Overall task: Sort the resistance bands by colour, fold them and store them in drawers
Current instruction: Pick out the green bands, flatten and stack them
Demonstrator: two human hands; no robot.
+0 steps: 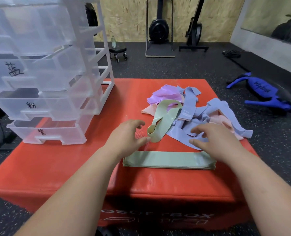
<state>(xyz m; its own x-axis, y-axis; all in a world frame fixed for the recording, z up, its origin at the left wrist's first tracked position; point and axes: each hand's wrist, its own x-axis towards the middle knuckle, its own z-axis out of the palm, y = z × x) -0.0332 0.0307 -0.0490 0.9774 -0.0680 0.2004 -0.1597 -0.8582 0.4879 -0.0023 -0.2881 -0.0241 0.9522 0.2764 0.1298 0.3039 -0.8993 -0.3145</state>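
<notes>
Both hands are over the red bench, palms down, with the bands just ahead of them. The left hand is relaxed, its fingers loosely curved and holding nothing. The near end of a loose green band, which lies as a twisted loop, sits in the gap between its thumb and fingertips. The thumb tip looks to touch the loop's edge, though I cannot tell whether it presses. The right hand is spread and released, its fingertips resting on a wide blue band at the near edge of the unsorted pile, gripping nothing. Just nearer than both hands lies a stack of green bands, folded flat into a long strip. Its left end is beside the left wrist and its right end is partly under the right wrist. Beyond the hands, the pile holds more blue bands tangled together, pink bands beneath them on the right, and purple bands at the far side. On the bench's left part stands a clear plastic drawer unit, well apart from the left hand. Its lower three drawers carry black handwritten marks. On the dark floor to the right lies a blue bag.
</notes>
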